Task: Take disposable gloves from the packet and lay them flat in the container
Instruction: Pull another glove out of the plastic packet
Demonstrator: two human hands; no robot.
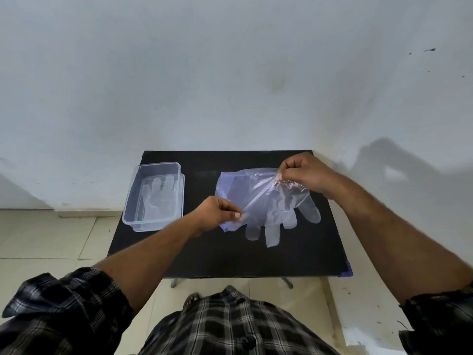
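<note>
A pale, blue-grey wall (230,73) fills the upper view, marked by a few dark specks at the right and soft shadows. Below it lies a cream tiled floor (38,239). A black-topped bench (230,260) stands against the wall on metal legs (288,282).

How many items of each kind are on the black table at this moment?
Clear plastic container: 1
Glove packet: 1
Disposable gloves: 2, one flat in the container, one held between the left hand and right hand over the packet
Total: 4
</note>
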